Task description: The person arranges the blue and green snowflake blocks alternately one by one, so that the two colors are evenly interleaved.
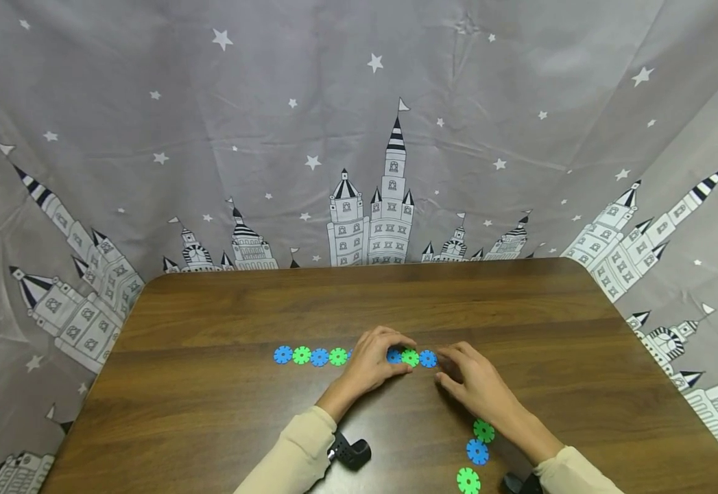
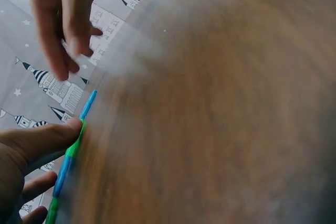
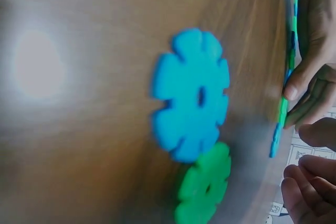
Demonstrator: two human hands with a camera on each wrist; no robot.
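A row of blue and green notched plastic discs (image 1: 302,355) lies across the table, edge to edge. My left hand (image 1: 372,360) arches over the row and hides part of it. Its thumb and index finger pinch a green notched disc (image 1: 410,358) near the right end. The last piece there, a blue notched disc (image 1: 428,359), sits between my two hands. Just right of it hovers my right hand (image 1: 479,381), fingers loosely bent and holding nothing. In the left wrist view, that right hand (image 2: 68,24) is apart from the row.
Near the right forearm lie a green disc (image 1: 484,431), a blue disc (image 1: 477,451) and another green disc (image 1: 468,480). The wooden table (image 1: 210,412) ends at a grey curtain (image 1: 272,171) printed with castles and stars.
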